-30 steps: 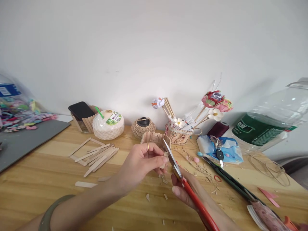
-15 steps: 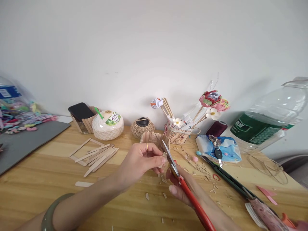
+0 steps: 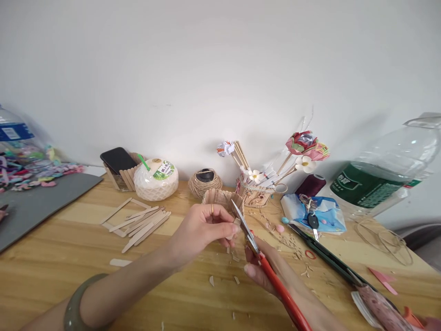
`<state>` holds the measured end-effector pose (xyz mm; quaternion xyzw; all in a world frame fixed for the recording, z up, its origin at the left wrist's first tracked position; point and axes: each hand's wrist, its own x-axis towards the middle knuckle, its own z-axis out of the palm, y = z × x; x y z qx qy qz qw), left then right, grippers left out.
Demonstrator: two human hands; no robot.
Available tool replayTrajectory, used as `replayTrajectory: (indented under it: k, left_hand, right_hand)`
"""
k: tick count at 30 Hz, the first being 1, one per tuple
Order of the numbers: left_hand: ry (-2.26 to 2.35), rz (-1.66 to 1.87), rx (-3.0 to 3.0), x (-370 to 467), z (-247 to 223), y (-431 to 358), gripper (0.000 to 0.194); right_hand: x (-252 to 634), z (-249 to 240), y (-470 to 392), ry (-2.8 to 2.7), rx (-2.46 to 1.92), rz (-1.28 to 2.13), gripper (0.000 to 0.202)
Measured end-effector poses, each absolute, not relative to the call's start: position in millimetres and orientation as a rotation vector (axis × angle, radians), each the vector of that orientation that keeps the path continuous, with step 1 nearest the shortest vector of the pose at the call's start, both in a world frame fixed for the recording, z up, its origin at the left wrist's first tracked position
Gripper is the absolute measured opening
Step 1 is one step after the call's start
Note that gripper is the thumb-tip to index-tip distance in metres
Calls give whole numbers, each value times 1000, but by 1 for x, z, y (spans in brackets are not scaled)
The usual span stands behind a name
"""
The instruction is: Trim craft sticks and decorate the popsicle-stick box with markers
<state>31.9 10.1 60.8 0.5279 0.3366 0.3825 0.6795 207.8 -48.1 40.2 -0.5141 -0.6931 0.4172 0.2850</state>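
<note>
Pinching a small wood piece point(image 3: 236, 222) between thumb and fingers, the left hand point(image 3: 201, 227) is at the centre of the frame; the right hand point(image 3: 263, 269), lower and to its right, is closed round red-handled scissors point(image 3: 280, 285); their blades stand parted beside the piece, tips towards the upper left. Just behind the left hand is a stick box point(image 3: 220, 196); twine point(image 3: 203, 187) sits behind that, with a flower pot point(image 3: 257, 195) to the right; loose sticks point(image 3: 146, 225) lie left of centre on the worktop point(image 3: 172, 299), below a coconut point(image 3: 156, 181) and a phone point(image 3: 119, 159); a key point(image 3: 313, 220) rests on a blue packet point(image 3: 332, 214) at the right, near a large, tilted bottle point(image 3: 370, 184); scraps point(image 3: 212, 281) are strewn below the hands.
</note>
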Motion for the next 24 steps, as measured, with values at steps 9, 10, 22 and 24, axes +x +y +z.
replayTrajectory:
  k: [9, 10, 22, 24]
  left_hand:
    - [765, 850, 1220, 30, 61, 13, 10]
    - [772, 848, 1218, 30, 62, 13, 10]
    - [799, 865, 1215, 28, 64, 14, 8]
    - [807, 887, 1197, 28, 64, 15, 8]
  right_hand:
    - [205, 48, -49, -1781, -1489, 1182, 31]
    - [205, 48, -49, -1775, -1493, 1190, 30]
    - [205, 43, -44, -1751, -1392, 1241, 34]
    - [205, 39, -42, -1751, -1369, 1207, 37]
